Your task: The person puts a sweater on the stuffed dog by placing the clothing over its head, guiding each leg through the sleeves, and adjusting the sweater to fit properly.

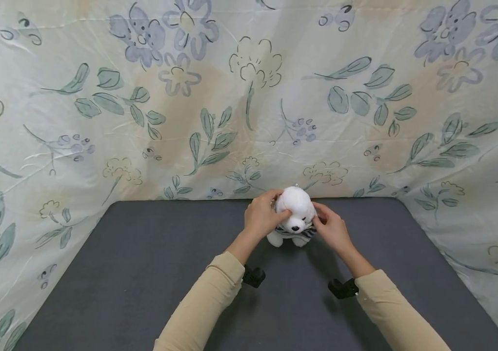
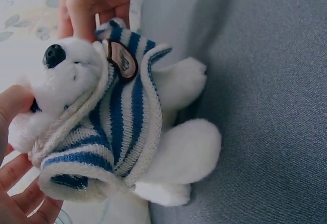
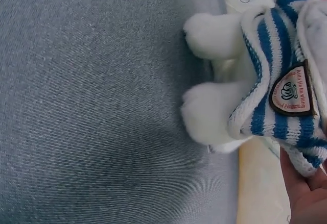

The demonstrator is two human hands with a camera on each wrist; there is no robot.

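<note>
A white plush bear (image 1: 293,202) with a black nose stands at the far side of the table, facing the camera. It wears a blue-and-white striped knit sweater (image 2: 125,112) with an oval-edged patch (image 3: 294,90) on the chest. My left hand (image 1: 263,214) grips the side of the bear's head, thumb pressed on the face near one eye. On the other side, my right hand (image 1: 331,226) holds the head and the sweater's edge with its fingers. The bear's white feet (image 3: 207,109) are at the dark tabletop. Its back is hidden.
The dark grey table (image 1: 165,273) ends at a floral curtain (image 1: 213,122) close behind the bear, which also hangs down both sides. Each wrist carries a black camera mount (image 1: 343,288) below the sleeve cuff.
</note>
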